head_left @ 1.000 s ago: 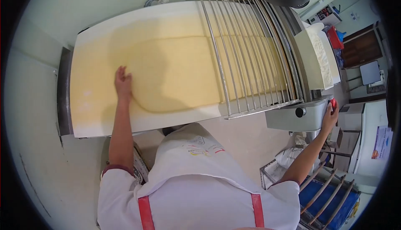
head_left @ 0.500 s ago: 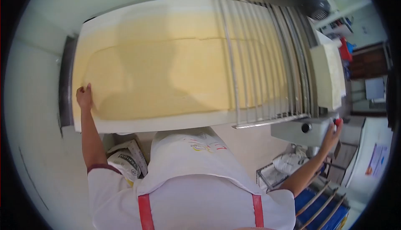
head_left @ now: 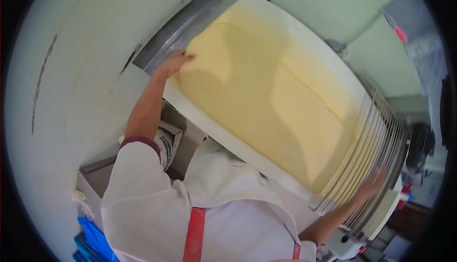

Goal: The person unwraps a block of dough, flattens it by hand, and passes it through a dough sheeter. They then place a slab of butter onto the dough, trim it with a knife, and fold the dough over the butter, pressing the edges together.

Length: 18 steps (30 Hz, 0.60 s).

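Observation:
A wide, thin sheet of pale yellow dough [head_left: 243, 85] lies on the white conveyor belt [head_left: 214, 119] of a dough sheeter. My left hand [head_left: 176, 63] is at the sheet's far left end, its fingers closed on the dough edge there. At the other end, the rods of a metal safety guard [head_left: 354, 169] slope over the dough. My right hand [head_left: 373, 183] is over these rods, its fingers smeared by motion.
A metal end tray [head_left: 183, 26] extends beyond the belt's left end, close to the wall. Under the belt stands a printed sack [head_left: 166, 147]. Blue plastic [head_left: 97, 238] lies at lower left. A red knob [head_left: 362, 250] shows on the machine's side.
My view has turned left. My right hand has left the red knob and moved onto the guard. My left hand stays at the dough's left end, now gripping its edge.

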Tool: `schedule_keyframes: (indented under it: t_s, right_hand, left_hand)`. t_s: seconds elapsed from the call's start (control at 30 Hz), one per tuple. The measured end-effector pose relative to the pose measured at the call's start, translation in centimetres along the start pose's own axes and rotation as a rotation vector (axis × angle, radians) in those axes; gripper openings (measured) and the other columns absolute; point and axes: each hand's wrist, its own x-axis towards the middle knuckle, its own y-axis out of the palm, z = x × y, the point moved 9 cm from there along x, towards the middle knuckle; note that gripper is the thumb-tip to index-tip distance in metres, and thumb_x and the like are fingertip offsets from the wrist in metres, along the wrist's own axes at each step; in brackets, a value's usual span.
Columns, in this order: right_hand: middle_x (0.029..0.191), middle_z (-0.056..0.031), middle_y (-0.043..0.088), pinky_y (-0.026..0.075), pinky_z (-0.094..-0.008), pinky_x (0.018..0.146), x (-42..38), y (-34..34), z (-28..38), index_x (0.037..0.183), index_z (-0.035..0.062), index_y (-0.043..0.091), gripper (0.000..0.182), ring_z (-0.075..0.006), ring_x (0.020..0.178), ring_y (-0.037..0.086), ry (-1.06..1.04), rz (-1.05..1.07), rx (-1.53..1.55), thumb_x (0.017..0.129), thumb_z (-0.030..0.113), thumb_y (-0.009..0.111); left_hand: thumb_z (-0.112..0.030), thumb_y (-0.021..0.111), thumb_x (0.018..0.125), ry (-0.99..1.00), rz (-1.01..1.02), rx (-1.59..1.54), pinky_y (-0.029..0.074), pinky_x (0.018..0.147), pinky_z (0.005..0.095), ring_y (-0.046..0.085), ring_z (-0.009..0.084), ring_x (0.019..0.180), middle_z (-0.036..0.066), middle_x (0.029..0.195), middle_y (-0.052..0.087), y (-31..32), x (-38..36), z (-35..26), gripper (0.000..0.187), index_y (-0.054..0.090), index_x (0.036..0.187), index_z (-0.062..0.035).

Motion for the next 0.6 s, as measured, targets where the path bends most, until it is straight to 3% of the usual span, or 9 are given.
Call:
schedule_keyframes:
  t_s: [0.1, 0.13, 0.2, 0.23, 0.3, 0.33, 0.43, 0.53, 0.6]
  right_hand:
    - [0.125, -0.0141, 0.06, 0.037, -0.0381, 0.105, 3.3, 16.3, 25.2, 0.124, 0.0024, 0.057, 0.034, -0.0275, 0.122, 0.052, -0.233, 0.389, 0.466, 0.092, 0.011, 0.06]
    - [0.123, -0.0138, 0.061, 0.038, -0.0386, 0.105, 2.4, 21.5, 32.0, 0.122, 0.0051, 0.059, 0.034, -0.029, 0.12, 0.053, -0.448, 0.426, 0.52, 0.088, 0.007, 0.064]
    - [0.115, -0.0132, 0.062, 0.041, -0.0431, 0.1, -1.3, 27.6, 48.1, 0.112, 0.0078, 0.063, 0.036, -0.033, 0.114, 0.055, -0.846, 0.518, 0.679, 0.078, 0.002, 0.071]
    - [0.115, -0.0124, 0.062, 0.04, -0.0447, 0.099, -3.6, 30.5, 54.6, 0.11, 0.0081, 0.063, 0.032, -0.0323, 0.113, 0.054, -0.975, 0.545, 0.761, 0.079, 0.006, 0.07]
    - [0.113, -0.012, 0.061, 0.039, -0.048, 0.098, -8.0, 34.3, 65.2, 0.109, 0.0107, 0.064, 0.026, -0.0312, 0.114, 0.053, -1.146, 0.597, 0.668, 0.086, 0.022, 0.063]
    - [0.11, -0.0116, 0.061, 0.039, -0.0494, 0.097, -10.0, 35.7, 68.2, 0.108, 0.0115, 0.064, 0.025, -0.0317, 0.112, 0.054, -1.198, 0.572, 0.623, 0.088, 0.027, 0.06]
    - [0.105, -0.0106, 0.06, 0.04, -0.0508, 0.091, -16.3, 39.7, 71.3, 0.102, 0.0117, 0.064, 0.023, -0.0327, 0.105, 0.054, -1.328, 0.932, 0.35, 0.09, 0.03, 0.057]
    - [0.099, -0.0101, 0.058, 0.041, -0.0496, 0.085, -15.9, 39.6, 70.4, 0.096, 0.0111, 0.063, 0.019, -0.032, 0.097, 0.054, -1.326, 0.939, 0.59, 0.09, 0.029, 0.057]
    - [0.096, -0.0102, 0.057, 0.042, -0.0481, 0.083, -13.3, 39.6, 69.7, 0.094, 0.0107, 0.062, 0.02, -0.0311, 0.095, 0.054, -1.353, 0.809, 0.644, 0.09, 0.03, 0.057]
  left_hand:
    - [-0.031, 0.069, 0.086, 0.102, -0.079, -0.023, 0.052, 0.081, 0.0344, 0.066, 0.0227, 0.093, 0.013, 0.102, 0.068, 0.3, 0.4, 2.0, 0.045, 0.061, 0.115, 0.002]
    - [-0.035, 0.071, 0.085, 0.127, -0.163, -0.04, 0.052, 0.081, 0.0355, 0.067, 0.0256, 0.091, 0.015, 0.099, 0.069, 0.3, 0.4, 2.5, 0.047, 0.062, 0.113, 0.0022]
    - [-0.038, 0.073, 0.08, 0.183, -0.461, 0.275, 0.052, 0.08, 0.037, 0.067, 0.0297, 0.087, 0.018, 0.095, 0.069, 0.2, -1.4, 1.8, 0.05, 0.064, 0.107, 0.003]
    - [-0.04, 0.074, 0.078, 0.202, -0.607, 0.443, 0.052, 0.079, 0.0377, 0.067, 0.0318, 0.085, 0.02, 0.092, 0.068, -0.5, -2.0, 0.9, 0.051, 0.065, 0.104, 0.0034]
    - [-0.04, 0.075, 0.075, 0.179, -0.508, 0.295, 0.051, 0.078, 0.039, 0.066, 0.0337, 0.082, 0.021, 0.088, 0.068, -1.5, -1.8, 0.7, 0.051, 0.065, 0.1, 0.0032]
    - [-0.041, 0.076, 0.074, 0.163, -0.46, 0.22, 0.051, 0.077, 0.0397, 0.066, 0.0346, 0.081, 0.021, 0.086, 0.067, -1.8, -2.1, 0.8, 0.051, 0.065, 0.097, 0.003]
    - [-0.034, 0.073, 0.077, 0.146, -0.457, 0.148, 0.05, 0.07, 0.037, 0.067, 0.0295, 0.074, 0.018, 0.081, 0.068, -4.8, -2.7, 2.6, 0.041, 0.066, 0.097, 0.0008]
    - [-0.032, 0.073, 0.078, 0.119, -0.496, 0.109, 0.05, 0.069, 0.0369, 0.066, 0.0289, 0.072, 0.016, 0.081, 0.068, -5.2, -3.1, 3.7, 0.038, 0.065, 0.098, -0.0009]
    - [-0.031, 0.073, 0.078, 0.035, -0.453, 0.13, 0.05, 0.069, 0.0364, 0.067, 0.0283, 0.073, 0.016, 0.082, 0.068, -4.7, -3.3, 3.5, 0.037, 0.064, 0.098, -0.001]
